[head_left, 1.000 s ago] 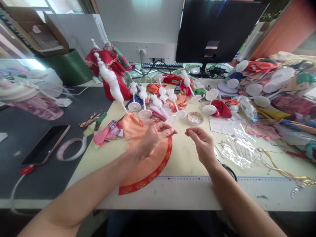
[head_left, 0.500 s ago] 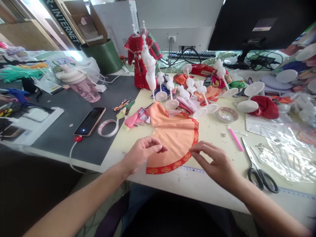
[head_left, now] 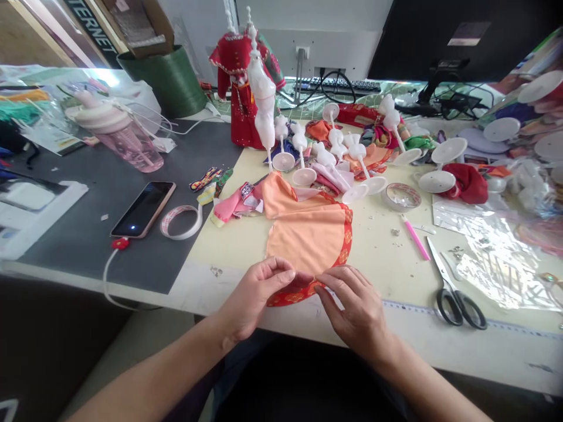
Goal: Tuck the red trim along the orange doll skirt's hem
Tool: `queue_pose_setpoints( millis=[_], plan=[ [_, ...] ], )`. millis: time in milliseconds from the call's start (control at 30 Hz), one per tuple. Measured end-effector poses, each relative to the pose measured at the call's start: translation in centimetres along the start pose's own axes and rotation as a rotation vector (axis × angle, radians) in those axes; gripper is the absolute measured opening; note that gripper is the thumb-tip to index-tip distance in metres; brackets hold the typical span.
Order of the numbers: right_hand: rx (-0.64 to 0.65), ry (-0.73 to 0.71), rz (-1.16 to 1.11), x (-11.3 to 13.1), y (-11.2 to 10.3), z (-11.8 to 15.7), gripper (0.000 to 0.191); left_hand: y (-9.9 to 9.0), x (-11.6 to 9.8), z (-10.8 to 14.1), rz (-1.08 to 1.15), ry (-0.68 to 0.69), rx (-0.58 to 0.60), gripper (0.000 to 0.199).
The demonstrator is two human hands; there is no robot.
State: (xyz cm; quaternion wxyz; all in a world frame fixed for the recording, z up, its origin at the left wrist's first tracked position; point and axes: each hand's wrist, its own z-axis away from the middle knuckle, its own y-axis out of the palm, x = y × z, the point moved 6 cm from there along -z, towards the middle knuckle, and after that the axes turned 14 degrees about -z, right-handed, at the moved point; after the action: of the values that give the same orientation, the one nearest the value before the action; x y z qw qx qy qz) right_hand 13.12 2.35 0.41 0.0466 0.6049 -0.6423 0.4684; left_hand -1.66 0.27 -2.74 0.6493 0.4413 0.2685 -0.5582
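Observation:
An orange cloth piece (head_left: 303,231) with a red, gold-patterned border lies spread on the cream mat in front of me. Over its lower edge, my left hand (head_left: 261,293) is closed, thumb laid against the curled index finger. Close on its right, my right hand (head_left: 354,305) pinches thumb and index together beside the border. The fingertips of both hands nearly meet. Anything between them is too small or hidden to make out. Left of the orange cloth is a pink fabric scrap (head_left: 237,202), and behind it stands a white doll-like form (head_left: 264,97).
Scissors (head_left: 453,290) and a pink pen (head_left: 416,237) lie at right, near a clear plastic bag (head_left: 501,264). At left are a phone (head_left: 143,209), a tape roll (head_left: 181,223) and a pink bottle (head_left: 121,135). Several white stands crowd the back.
Both hands have come closer together; the right moved left and down, off the cloth's right edge, towards the left hand. The camera view has shifted slightly.

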Motion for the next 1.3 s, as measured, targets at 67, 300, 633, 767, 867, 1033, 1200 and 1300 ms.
queue_pose_setpoints(
  millis=[67,300,633,767,867,1033,1200,1300],
  plan=[
    [-0.012,0.005,0.012,-0.1,0.0,0.1,0.021,0.1,0.3,-0.1,0.022,-0.009,0.01,0.016],
    [-0.014,0.003,0.007,-0.2,0.1,0.2,0.016,0.1,0.6,-0.3,0.03,0.007,0.02,0.016],
    [-0.007,-0.002,-0.008,-0.4,0.3,0.0,0.015,0.2,0.6,-0.2,-0.009,0.049,0.017,0.012],
    [-0.01,0.011,-0.009,-0.5,0.4,-0.3,0.014,0.1,0.6,-0.4,-0.035,0.067,0.019,0.012],
    [-0.012,-0.003,-0.005,-0.5,0.4,-0.4,0.014,0.1,0.5,-0.4,-0.07,0.085,0.017,0.012],
    [0.019,0.004,0.009,-0.3,0.6,-0.2,0.013,-0.4,-0.3,0.3,-0.293,0.178,-0.054,0.013],
    [0.204,0.015,0.006,0.6,2.4,0.6,0.01,-1.2,-0.5,1.3,-0.608,0.296,-0.132,0.011],
    [0.27,0.0,0.056,1.0,3.4,0.8,0.013,-1.7,-0.2,1.5,-0.716,0.35,-0.168,0.009]
  ],
)
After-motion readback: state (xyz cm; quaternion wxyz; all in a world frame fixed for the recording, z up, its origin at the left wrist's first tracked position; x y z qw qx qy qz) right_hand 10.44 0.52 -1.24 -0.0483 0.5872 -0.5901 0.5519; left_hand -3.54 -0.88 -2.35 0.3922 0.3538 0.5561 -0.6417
